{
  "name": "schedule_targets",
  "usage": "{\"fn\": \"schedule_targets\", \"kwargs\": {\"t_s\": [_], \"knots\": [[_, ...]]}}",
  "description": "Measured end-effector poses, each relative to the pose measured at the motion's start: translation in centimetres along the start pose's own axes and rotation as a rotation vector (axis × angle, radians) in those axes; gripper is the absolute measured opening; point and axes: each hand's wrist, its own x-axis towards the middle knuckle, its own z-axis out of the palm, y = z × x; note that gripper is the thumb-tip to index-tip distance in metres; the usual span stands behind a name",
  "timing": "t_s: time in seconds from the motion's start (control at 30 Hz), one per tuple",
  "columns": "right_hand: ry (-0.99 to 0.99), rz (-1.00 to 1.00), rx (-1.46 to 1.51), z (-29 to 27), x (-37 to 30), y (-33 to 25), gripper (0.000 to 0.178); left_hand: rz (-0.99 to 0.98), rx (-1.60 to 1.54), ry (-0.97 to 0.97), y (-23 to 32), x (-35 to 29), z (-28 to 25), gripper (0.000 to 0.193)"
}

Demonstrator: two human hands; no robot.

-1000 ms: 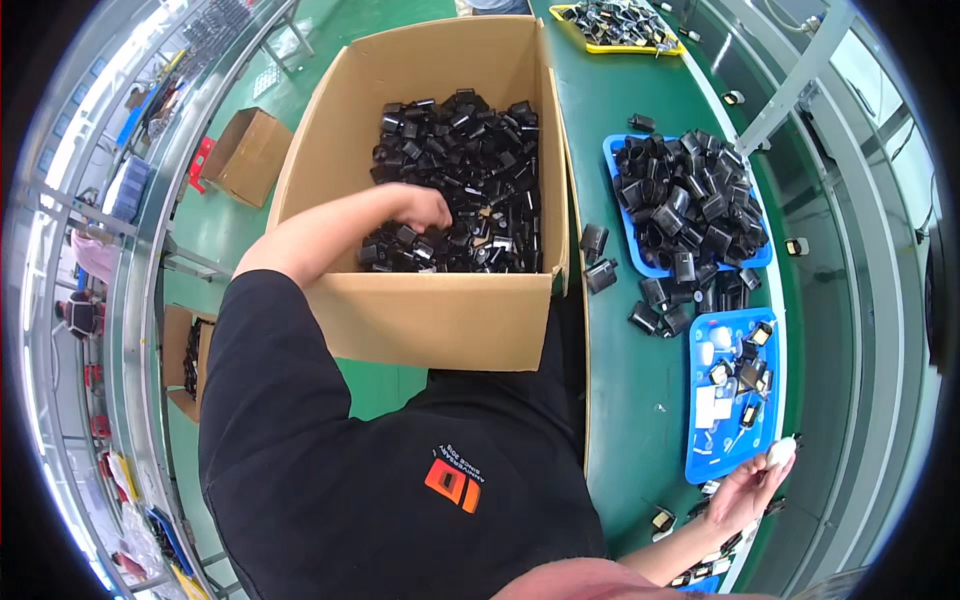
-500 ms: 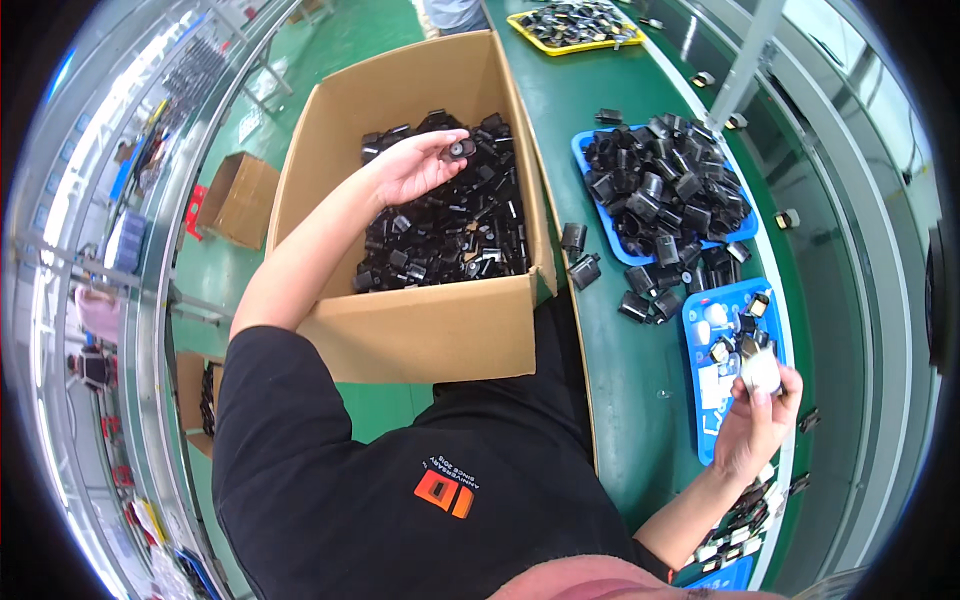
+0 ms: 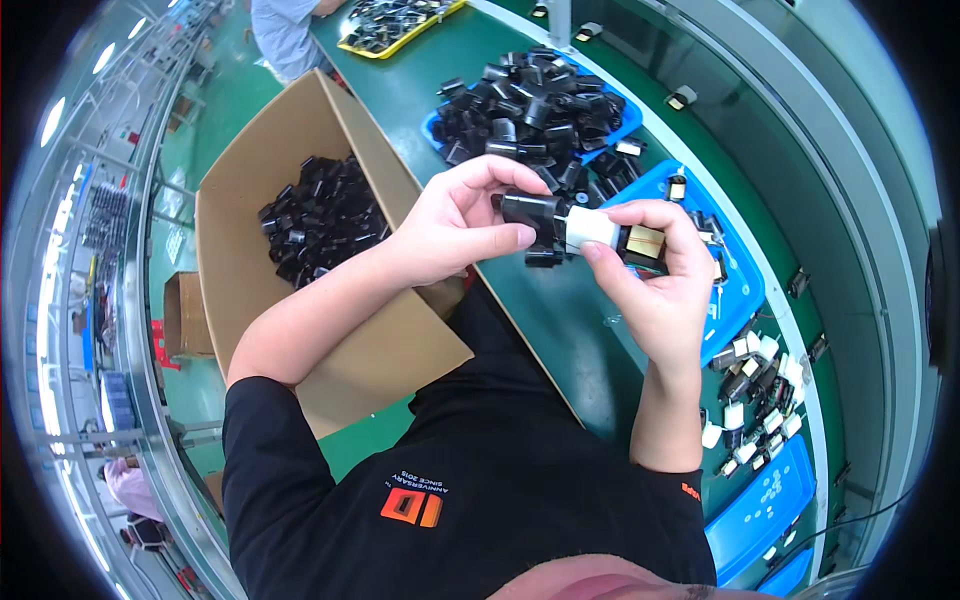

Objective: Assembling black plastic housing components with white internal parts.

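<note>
Over the green bench my two hands meet. My left hand (image 3: 465, 220) grips a black plastic housing (image 3: 535, 217) between thumb and fingers. My right hand (image 3: 665, 265) pinches a small assembly with a white cylindrical end (image 3: 590, 230) and a dark body carrying a yellow-wrapped coil block (image 3: 645, 241). The white end points at the housing and meets it or lies very close; I cannot tell how far it goes in. Behind the hands, a blue tray (image 3: 636, 122) is heaped with black housings (image 3: 535, 105). Beside my right hand lies another blue tray (image 3: 745, 290) with small parts.
At my left stands an open cardboard box (image 3: 235, 205) with many black housings. White-and-black assemblies (image 3: 760, 395) lie at the bench's right, near a further blue tray (image 3: 760, 505). A yellow tray (image 3: 455, 8) sits at the far end, beside another person (image 3: 285, 40).
My left hand has come out from over the cardboard box with a black housing. My right hand has moved left from the blue tray, bringing the white-ended assembly to it. The view has turned right.
</note>
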Motion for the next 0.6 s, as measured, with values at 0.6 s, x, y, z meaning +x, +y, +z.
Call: {"fn": "schedule_targets", "kwargs": {"t_s": [0.6], "knots": [[-0.075,0.181,0.114,-0.6,1.3,3.4,0.027,0.050,0.040,0.058,-2.8,0.3,0.2,0.042]]}}
